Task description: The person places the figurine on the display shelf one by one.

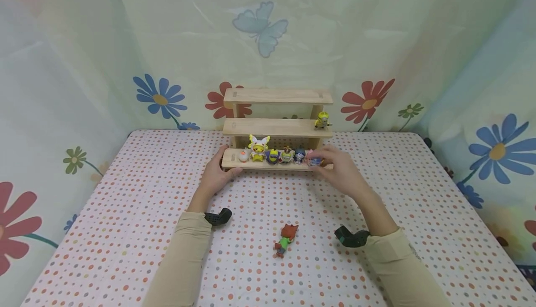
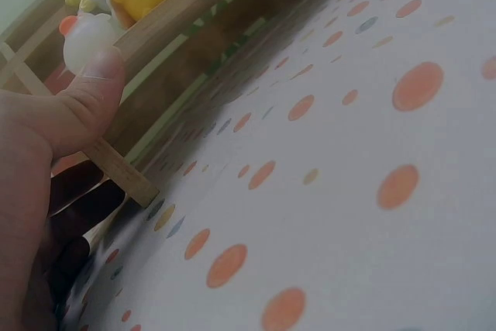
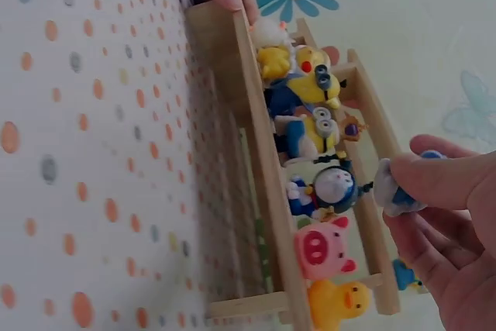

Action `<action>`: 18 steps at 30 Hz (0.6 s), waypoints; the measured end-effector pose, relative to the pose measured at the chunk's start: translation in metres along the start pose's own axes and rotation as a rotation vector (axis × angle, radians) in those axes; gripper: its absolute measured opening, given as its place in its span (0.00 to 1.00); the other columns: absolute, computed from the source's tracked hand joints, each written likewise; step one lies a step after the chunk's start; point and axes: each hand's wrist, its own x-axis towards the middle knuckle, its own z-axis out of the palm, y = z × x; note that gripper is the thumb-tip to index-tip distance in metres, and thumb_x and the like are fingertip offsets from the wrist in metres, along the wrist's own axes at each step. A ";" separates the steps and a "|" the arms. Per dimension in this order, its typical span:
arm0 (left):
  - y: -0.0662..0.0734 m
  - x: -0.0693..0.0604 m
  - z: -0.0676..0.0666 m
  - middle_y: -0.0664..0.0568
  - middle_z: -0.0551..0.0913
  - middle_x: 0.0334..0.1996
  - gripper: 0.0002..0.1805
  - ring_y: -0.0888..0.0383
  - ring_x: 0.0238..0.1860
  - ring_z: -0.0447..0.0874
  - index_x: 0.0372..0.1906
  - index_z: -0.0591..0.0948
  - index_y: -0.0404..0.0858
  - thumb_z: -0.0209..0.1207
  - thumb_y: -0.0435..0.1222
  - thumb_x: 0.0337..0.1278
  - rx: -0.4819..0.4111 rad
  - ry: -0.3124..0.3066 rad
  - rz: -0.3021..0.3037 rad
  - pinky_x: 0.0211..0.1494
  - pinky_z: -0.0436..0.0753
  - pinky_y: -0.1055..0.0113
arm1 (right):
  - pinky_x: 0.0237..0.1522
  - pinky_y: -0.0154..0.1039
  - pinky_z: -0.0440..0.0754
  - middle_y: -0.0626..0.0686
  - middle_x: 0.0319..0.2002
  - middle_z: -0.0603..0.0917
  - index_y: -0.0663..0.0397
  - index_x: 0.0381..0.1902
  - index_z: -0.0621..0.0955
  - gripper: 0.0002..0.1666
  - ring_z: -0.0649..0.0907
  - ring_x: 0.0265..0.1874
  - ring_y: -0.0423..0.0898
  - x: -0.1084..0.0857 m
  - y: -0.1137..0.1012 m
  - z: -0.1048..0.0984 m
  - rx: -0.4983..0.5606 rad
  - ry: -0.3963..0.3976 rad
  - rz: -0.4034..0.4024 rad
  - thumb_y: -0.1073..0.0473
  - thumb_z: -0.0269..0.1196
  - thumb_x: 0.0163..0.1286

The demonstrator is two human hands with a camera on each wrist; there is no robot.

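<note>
A three-tier wooden shelf [image 1: 278, 95] stands at the back of the table, with a row of small figurines on its lowest tier. My left hand [image 1: 215, 174] grips that tier's left end; the thumb [image 2: 101, 87] lies against the front edge beside a white round figurine [image 2: 85, 40]. Over the row's right part, my right hand [image 1: 341, 170] pinches a small blue-and-white figurine [image 3: 399, 191] between thumb and fingers, apart from the shelf. Near it on the tier are a pink pig [image 3: 322, 247], a yellow duck [image 3: 339, 304] and a dark-haired figurine [image 3: 332, 187].
A Minion figurine [image 1: 322, 120] stands at the right end of the middle tier. Closer to me, a red-haired figurine in green [image 1: 286, 240] lies on the dotted tablecloth [image 1: 251, 270]. A flowered curtain [image 1: 188, 42] hangs behind the shelf.
</note>
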 end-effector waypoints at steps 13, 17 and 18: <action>0.002 0.002 -0.001 0.47 0.61 0.72 0.54 0.48 0.71 0.61 0.75 0.51 0.44 0.66 0.56 0.48 -0.025 0.007 -0.001 0.71 0.63 0.51 | 0.52 0.51 0.79 0.56 0.46 0.80 0.57 0.48 0.81 0.18 0.80 0.47 0.55 0.065 -0.015 -0.039 -0.290 0.189 -0.093 0.63 0.69 0.59; 0.001 -0.001 0.001 0.46 0.60 0.72 0.55 0.47 0.71 0.60 0.76 0.50 0.43 0.66 0.57 0.48 -0.020 0.001 -0.006 0.71 0.62 0.50 | 0.57 0.53 0.74 0.57 0.47 0.82 0.54 0.48 0.82 0.19 0.78 0.51 0.56 0.087 -0.005 -0.041 -0.439 0.139 -0.110 0.59 0.70 0.58; 0.001 0.000 0.001 0.45 0.60 0.72 0.55 0.47 0.71 0.60 0.76 0.50 0.43 0.65 0.57 0.48 -0.012 0.001 -0.002 0.71 0.62 0.49 | 0.59 0.54 0.73 0.57 0.47 0.83 0.53 0.48 0.82 0.19 0.78 0.51 0.56 0.092 -0.002 -0.041 -0.468 0.128 -0.114 0.58 0.71 0.58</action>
